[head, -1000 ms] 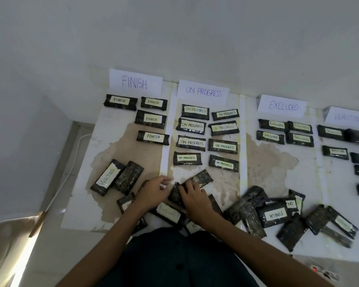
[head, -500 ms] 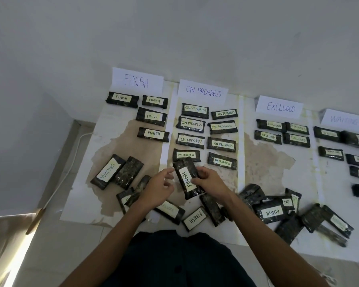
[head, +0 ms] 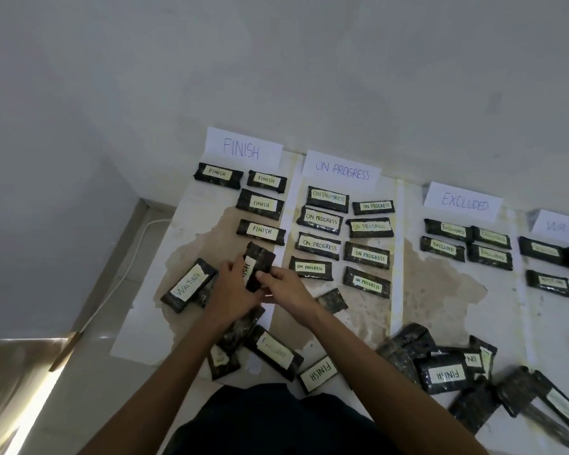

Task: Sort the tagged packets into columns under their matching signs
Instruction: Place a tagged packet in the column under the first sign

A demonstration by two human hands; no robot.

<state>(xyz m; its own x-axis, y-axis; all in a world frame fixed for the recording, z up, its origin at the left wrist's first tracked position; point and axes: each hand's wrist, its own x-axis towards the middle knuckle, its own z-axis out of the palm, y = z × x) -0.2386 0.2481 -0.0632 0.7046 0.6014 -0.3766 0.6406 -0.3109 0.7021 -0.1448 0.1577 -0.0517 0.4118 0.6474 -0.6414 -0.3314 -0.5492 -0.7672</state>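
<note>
Just under the FINISH sign's [head: 243, 148] column, I hold a FINISH-tagged packet [head: 259, 260] on end between both hands. My left hand [head: 232, 287] grips its left edge and my right hand [head: 284, 289] pinches its lower end. It seems light, thin, slick-wrapped and slightly pliable, so gripping the long edges should stop it slipping.

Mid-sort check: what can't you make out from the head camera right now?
All in the head view.
The held packet: the left hand covers the start of its tag.
The waiting sign: cut off by the right edge, lettering faint.
The waiting-column packets: tags too blurred to read.
The packet under the left forearm: tag partly hidden and blurred.
The dark packets in the right pile: no tags showing.
</note>
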